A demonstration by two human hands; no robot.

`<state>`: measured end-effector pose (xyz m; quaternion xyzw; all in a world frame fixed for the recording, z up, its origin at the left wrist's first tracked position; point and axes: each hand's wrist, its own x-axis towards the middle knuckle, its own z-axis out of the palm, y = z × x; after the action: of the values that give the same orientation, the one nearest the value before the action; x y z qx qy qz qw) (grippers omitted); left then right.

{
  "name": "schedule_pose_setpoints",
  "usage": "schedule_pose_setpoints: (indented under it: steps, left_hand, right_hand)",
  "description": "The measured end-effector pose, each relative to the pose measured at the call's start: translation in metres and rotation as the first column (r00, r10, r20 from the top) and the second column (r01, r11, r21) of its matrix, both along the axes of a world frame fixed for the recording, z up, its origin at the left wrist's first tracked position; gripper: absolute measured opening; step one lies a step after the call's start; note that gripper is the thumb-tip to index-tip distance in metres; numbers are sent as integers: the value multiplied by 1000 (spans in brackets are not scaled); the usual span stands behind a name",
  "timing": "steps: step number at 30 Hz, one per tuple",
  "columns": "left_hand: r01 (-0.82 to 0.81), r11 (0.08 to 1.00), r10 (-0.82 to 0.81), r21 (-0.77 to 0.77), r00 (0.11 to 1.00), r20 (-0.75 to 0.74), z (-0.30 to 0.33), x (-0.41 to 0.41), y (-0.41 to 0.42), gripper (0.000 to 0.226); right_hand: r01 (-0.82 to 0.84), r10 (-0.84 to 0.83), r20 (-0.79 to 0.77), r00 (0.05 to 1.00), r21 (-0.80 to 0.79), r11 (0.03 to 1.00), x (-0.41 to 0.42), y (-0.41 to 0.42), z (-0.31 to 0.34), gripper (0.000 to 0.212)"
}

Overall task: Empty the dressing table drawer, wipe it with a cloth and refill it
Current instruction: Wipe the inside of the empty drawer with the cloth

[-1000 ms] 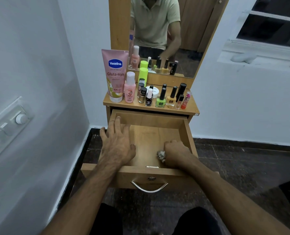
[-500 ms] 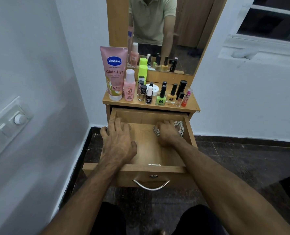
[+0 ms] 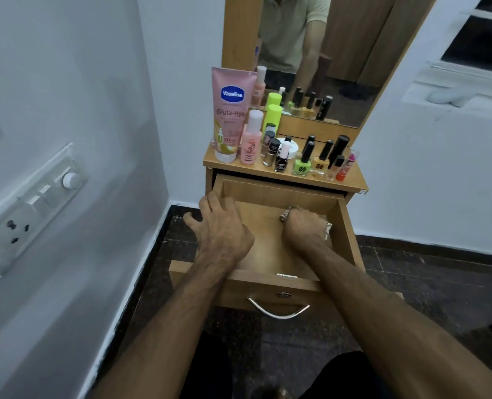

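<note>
Drawer [image 3: 270,194] pulled out, holding only the cloth [image 3: 285,215] bunched under right hand [image 3: 305,228] curled fingers. Left hand [image 3: 223,226] fingers spread, draped over left wall; bare floor between hands.

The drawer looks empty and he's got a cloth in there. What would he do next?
Probably drag the cloth toward the drawer's front. The right hand presses it near the back right corner, while the left hand rests on the left wall, steadying it, and the bare floor nearer him looks unwiped.
</note>
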<state>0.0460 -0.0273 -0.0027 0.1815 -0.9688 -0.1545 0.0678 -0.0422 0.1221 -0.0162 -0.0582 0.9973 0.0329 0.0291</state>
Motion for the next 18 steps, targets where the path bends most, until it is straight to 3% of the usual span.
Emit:
schedule_pose_setpoints:
  steps: [7,12,18]
  left_hand:
    - [-38,997,41,71,998,-49,3,0,-4,52]
    - [-37,996,45,84,994,-96,4,-1,-2,59]
    - [-56,992,68,112,993,-101,7,-3,-5,67]
  right_hand:
    - [12,-16,88,996,43,999,-3,2,1,34]
    - [-103,92,111,990,99,990,-3,-18,-5,46]
    - [-246,223,228,948,79,966,-11,-76,4,35]
